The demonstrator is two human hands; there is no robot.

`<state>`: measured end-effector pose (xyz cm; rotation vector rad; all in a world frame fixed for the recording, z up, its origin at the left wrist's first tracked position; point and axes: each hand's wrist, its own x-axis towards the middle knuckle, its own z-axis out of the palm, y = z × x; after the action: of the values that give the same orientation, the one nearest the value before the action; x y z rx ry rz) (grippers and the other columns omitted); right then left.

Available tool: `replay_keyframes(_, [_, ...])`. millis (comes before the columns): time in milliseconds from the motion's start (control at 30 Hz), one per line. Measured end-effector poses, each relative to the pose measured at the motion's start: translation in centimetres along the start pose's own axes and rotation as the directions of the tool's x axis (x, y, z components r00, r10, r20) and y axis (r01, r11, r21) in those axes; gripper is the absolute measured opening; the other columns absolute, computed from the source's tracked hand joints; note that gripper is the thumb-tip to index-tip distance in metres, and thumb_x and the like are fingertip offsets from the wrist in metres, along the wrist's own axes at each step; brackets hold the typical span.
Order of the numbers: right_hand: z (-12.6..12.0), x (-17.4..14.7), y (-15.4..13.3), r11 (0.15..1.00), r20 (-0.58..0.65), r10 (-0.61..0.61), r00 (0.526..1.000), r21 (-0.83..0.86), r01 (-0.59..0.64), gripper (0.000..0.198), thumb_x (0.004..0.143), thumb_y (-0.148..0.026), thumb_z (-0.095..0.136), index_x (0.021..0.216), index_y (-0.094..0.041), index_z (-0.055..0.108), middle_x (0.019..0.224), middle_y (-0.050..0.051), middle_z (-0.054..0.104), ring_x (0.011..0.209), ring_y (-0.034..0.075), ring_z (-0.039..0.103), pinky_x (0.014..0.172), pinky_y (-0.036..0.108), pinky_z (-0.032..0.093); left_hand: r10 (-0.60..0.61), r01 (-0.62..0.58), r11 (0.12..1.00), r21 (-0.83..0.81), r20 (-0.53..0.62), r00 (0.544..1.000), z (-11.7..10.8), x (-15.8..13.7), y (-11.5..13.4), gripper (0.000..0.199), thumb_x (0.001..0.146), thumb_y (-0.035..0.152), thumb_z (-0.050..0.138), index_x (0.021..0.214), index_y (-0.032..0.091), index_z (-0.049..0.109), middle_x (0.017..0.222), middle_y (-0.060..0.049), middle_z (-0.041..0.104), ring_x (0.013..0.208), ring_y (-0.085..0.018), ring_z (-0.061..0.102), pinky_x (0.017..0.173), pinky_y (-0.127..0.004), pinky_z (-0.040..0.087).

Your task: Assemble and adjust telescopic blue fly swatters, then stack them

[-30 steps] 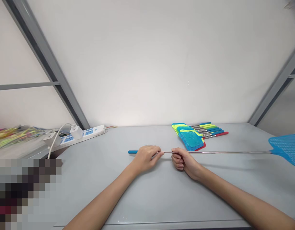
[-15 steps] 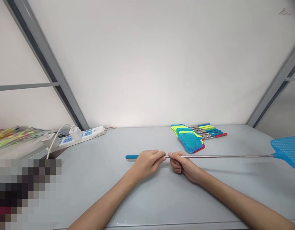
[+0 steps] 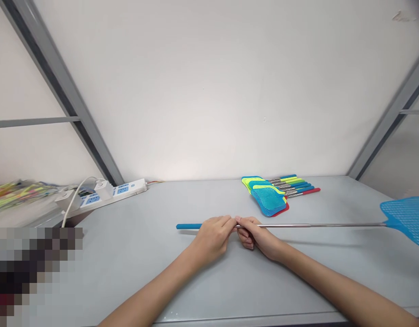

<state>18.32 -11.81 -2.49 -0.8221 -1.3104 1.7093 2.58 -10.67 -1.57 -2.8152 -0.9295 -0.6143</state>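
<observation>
A blue fly swatter (image 3: 332, 225) with a long, extended metal rod lies level across my view, just above the table. Its blue handle end points left and its meshed head reaches the right edge, partly cut off. My left hand (image 3: 214, 234) is closed around the rod near the handle, covering part of the grip. Right beside it, my right hand (image 3: 258, 236) is closed on the rod too, thumb on top and fingers curled below. The fingertips of both hands meet or nearly meet at the middle.
A fanned pile of fly swatters (image 3: 268, 202) in blue, yellow-green and red lies on the grey table (image 3: 127, 254) near the wall. At the left stand a white power strip (image 3: 122, 190) with plugs and a heap of colourful items (image 3: 22, 193). Metal frame posts (image 3: 69, 91) flank the table.
My left hand has shifted slightly along the swatter toward my right hand, showing more of the blue handle. Both hands still hold the rod. The view has moved a little.
</observation>
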Motion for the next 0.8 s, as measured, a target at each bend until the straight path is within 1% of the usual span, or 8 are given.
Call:
replay_keyframes(100, [-0.08,0.03,0.11,1.0,0.01,-0.006,1.0,-0.03,0.006,0.043,0.079,-0.045,0.039,0.048,-0.017,0.034,0.04,-0.006,0.03,0.035,0.006,0.025,0.037,0.021,0.017,-0.01,0.01,1.0,-0.008,0.015,1.0,-0.09,0.02,0.25,0.015,0.081,0.012,0.032,0.088,0.018,0.043,0.076,-0.002,0.052,0.065,-0.014,0.047,0.059,-0.026,0.037])
replay_keyframes(200, [-0.16,0.01,0.17,0.994,0.02,0.001,1.0,-0.111,0.001,0.048,0.08,-0.048,0.034,0.046,-0.016,0.038,0.038,-0.005,0.032,0.034,0.006,0.029,0.037,0.021,0.019,-0.014,0.016,0.999,-0.041,0.042,0.999,-0.21,0.05,0.51,0.013,0.084,0.016,0.03,0.084,0.017,0.042,0.075,-0.002,0.052,0.065,-0.014,0.048,0.059,-0.026,0.038])
replay_keyframes(367, [-0.17,-0.15,0.09,0.98,0.018,0.016,1.0,-0.2,-0.012,0.051,0.081,-0.05,0.03,0.045,-0.015,0.042,0.036,-0.004,0.036,0.034,0.006,0.033,0.039,0.021,0.024,-0.049,0.057,0.994,-0.092,0.082,0.995,-0.44,0.14,0.7,0.023,0.089,0.024,0.022,0.08,0.018,0.043,0.074,0.0,0.054,0.065,-0.012,0.052,0.059,-0.023,0.038])
replay_keyframes(600, [0.03,-0.31,-0.16,0.972,0.024,0.026,0.999,-0.234,-0.019,0.05,0.082,-0.046,0.028,0.045,-0.015,0.042,0.037,-0.003,0.037,0.035,0.007,0.033,0.04,0.021,0.025,-0.073,0.086,0.989,-0.117,0.114,0.991,-0.78,0.24,0.64,0.028,0.089,0.028,0.022,0.076,0.019,0.045,0.076,0.002,0.059,0.067,-0.011,0.055,0.06,-0.022,0.038])
replay_keyframes(800, [-0.03,-0.17,-0.12,0.969,0.029,0.031,0.999,-0.245,-0.023,0.05,0.083,-0.044,0.028,0.045,-0.015,0.043,0.037,-0.004,0.037,0.035,0.007,0.034,0.039,0.021,0.025,-0.098,0.116,0.984,-0.134,0.132,0.986,-0.64,0.25,0.53,0.03,0.089,0.03,0.023,0.074,0.019,0.046,0.076,0.001,0.059,0.069,-0.011,0.055,0.06,-0.021,0.038])
